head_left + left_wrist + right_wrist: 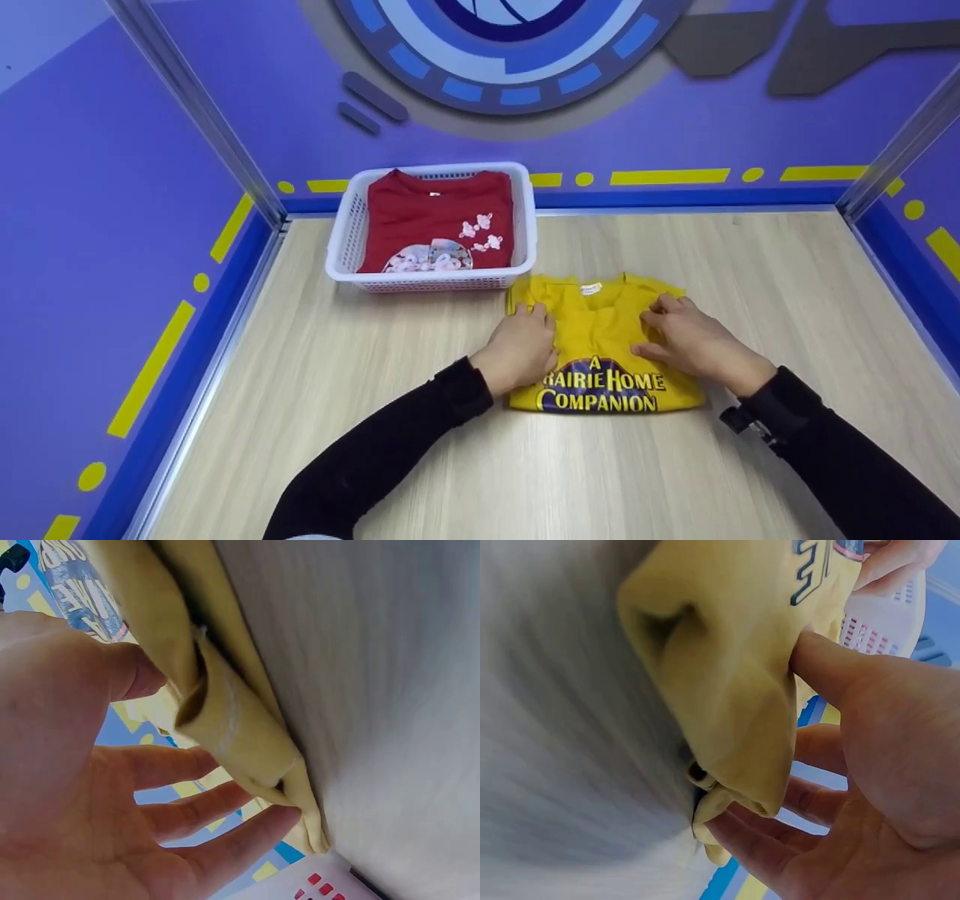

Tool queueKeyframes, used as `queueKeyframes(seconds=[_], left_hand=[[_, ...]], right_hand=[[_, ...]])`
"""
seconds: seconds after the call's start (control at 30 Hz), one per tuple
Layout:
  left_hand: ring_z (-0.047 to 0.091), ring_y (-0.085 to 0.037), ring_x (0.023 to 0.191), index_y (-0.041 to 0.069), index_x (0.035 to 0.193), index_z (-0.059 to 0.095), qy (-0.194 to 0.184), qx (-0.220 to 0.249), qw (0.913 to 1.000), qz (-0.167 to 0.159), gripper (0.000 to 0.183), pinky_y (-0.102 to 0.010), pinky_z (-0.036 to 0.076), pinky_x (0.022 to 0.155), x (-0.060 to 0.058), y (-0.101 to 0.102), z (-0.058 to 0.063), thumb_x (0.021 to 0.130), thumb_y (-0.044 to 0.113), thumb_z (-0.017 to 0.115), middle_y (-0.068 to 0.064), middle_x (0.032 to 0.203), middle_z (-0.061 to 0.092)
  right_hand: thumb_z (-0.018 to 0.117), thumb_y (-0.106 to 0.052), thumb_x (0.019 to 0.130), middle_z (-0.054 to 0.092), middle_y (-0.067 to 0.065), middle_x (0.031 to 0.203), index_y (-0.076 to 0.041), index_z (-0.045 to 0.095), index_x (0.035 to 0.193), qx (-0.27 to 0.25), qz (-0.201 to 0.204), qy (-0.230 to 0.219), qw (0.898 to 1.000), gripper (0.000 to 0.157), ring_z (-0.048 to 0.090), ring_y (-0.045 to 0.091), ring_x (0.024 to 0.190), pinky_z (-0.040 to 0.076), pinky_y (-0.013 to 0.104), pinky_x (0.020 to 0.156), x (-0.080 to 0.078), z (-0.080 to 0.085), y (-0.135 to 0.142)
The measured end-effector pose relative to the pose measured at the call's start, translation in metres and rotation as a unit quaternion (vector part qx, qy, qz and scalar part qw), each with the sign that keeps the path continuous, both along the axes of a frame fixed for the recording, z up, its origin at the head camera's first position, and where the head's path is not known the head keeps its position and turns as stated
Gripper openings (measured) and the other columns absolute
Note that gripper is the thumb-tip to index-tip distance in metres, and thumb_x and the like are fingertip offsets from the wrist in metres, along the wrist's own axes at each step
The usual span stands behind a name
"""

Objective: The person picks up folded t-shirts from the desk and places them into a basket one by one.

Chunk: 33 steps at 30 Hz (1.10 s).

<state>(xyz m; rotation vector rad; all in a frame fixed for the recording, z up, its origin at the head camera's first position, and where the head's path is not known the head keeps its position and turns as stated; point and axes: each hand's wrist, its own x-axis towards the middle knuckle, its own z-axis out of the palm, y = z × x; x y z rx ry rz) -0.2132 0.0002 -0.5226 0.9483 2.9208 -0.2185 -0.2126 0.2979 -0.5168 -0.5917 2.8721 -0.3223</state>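
Observation:
A folded yellow T-shirt (pixel 600 322) with dark printed lettering lies flat on the table, its neckline toward the back wall. On its left side rests my left hand (pixel 523 346). The left wrist view shows that hand's thumb and spread fingers (pixel 244 840) touching the layered folded edge of the cloth. My right hand (pixel 694 341) touches the shirt's right side near the shoulder. Seen from the right wrist, the thumb presses on the top of the yellow cloth (pixel 727 690), while the fingertips (pixel 731 829) reach the edge fold near the tabletop.
Behind and left of the shirt stands a white plastic basket (pixel 336 247), close to the shirt's upper left corner. A folded red T-shirt (pixel 442 210) with a pale print lies in it. Blue-purple panels (pixel 187 172) with metal framing enclose the wooden table (pixel 360 360).

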Motion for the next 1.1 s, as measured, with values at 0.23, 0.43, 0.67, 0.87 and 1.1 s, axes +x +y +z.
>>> queueKeyframes(seconds=[0.23,0.43,0.67,0.87,1.1], left_hand=[[0.066,-0.037,0.118,-0.001,0.147,0.065,-0.005,0.017,0.9998,0.008,0.064,-0.043,0.066,0.09,0.015,-0.016,0.005,0.109,0.05,0.06,-0.02,0.135,0.066],[0.065,-0.039,0.124,0.003,0.15,0.064,-0.032,0.026,0.9988,0.025,0.064,-0.046,0.065,0.095,0.019,-0.027,0.007,0.109,0.051,0.061,-0.021,0.144,0.063],[0.067,-0.036,0.12,0.002,0.136,0.073,-0.07,0.102,0.991,0.052,0.051,-0.048,0.061,0.102,0.004,-0.038,0.011,0.112,0.045,0.059,-0.018,0.136,0.069],[0.073,-0.036,0.108,-0.001,0.124,0.075,-0.005,0.15,0.981,0.123,0.037,-0.049,0.064,0.096,-0.021,-0.054,0.009,0.113,0.031,0.06,-0.018,0.119,0.075],[0.076,-0.039,0.103,-0.002,0.116,0.077,-0.005,0.19,0.971,0.145,0.033,-0.052,0.063,0.093,-0.039,-0.059,-0.001,0.109,0.028,0.068,-0.02,0.108,0.077]], right_hand=[[0.077,-0.047,0.103,0.061,0.025,0.14,0.004,0.069,0.144,-0.002,-0.002,0.012,1.0,0.066,0.057,0.04,0.12,0.057,0.06,0.105,0.012,-0.002,-0.005],[0.078,-0.051,0.101,0.062,0.024,0.142,0.003,0.068,0.146,-0.011,-0.009,0.008,1.0,0.07,0.058,0.04,0.122,0.056,0.06,0.106,0.018,-0.001,-0.005],[0.075,-0.045,0.105,0.064,0.024,0.146,0.0,0.069,0.146,-0.067,-0.012,-0.027,0.997,0.061,0.062,0.042,0.129,0.054,0.064,0.111,0.01,0.007,0.007],[0.069,-0.023,0.11,0.073,0.024,0.128,0.002,0.072,0.139,-0.099,-0.04,0.013,0.994,0.039,0.07,0.04,0.114,0.058,0.063,0.102,-0.018,0.02,0.017],[0.069,-0.022,0.108,0.069,0.029,0.136,0.005,0.068,0.142,-0.05,-0.024,-0.01,0.998,0.044,0.065,0.049,0.124,0.052,0.067,0.111,-0.047,0.016,0.01]])
